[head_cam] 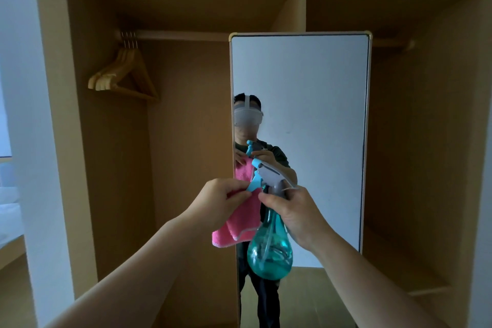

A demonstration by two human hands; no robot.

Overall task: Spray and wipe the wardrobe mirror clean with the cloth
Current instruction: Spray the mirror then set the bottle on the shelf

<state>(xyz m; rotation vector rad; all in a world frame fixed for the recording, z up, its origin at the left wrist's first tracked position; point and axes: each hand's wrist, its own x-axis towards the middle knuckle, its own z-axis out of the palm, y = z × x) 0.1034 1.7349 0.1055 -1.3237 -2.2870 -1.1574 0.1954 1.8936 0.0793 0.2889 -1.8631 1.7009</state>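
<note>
A tall framed mirror (314, 104) stands in the open wardrobe, straight ahead of me. My right hand (295, 216) grips the neck of a teal spray bottle (269, 255) with a grey head and a blue nozzle, held upright in front of the glass. My left hand (221, 201) holds a pink cloth (241, 224) that hangs down beside the bottle; its fingertips also touch the blue trigger. The nozzle points up and left toward the mirror. The glass reflects a person holding the same bottle and cloth.
The wooden wardrobe (186, 141) has a rail with several wooden hangers (125, 74) at upper left. A second bay (415, 141) lies to the right of the mirror. A white wall (18, 88) and a bed edge (10, 221) sit at far left.
</note>
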